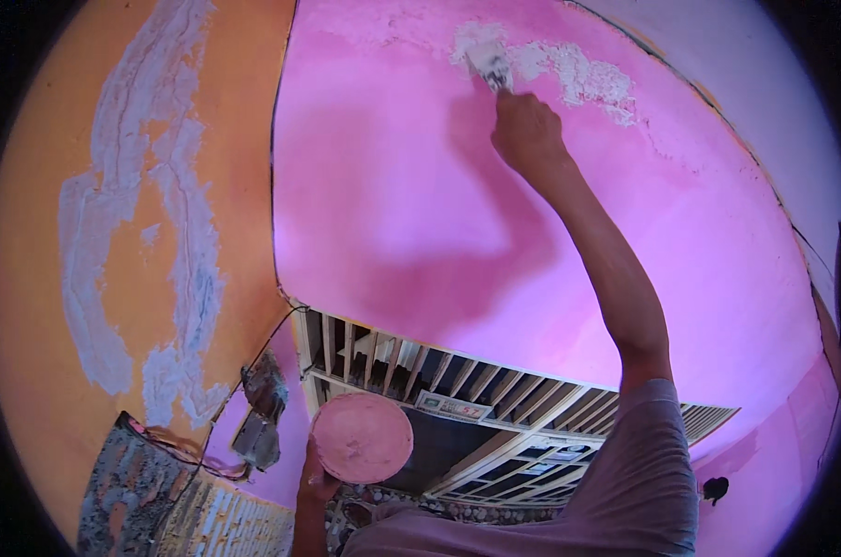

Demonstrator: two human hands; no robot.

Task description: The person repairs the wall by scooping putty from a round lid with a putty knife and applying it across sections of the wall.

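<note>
Scraper: edge unclear against paste | left hand: partly behind disc

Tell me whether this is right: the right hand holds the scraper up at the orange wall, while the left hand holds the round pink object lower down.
The wall is wrong: the head view shows the right hand holding the scraper up at the pink wall, not the orange wall. The left hand does hold the round pink object lower down.
</note>
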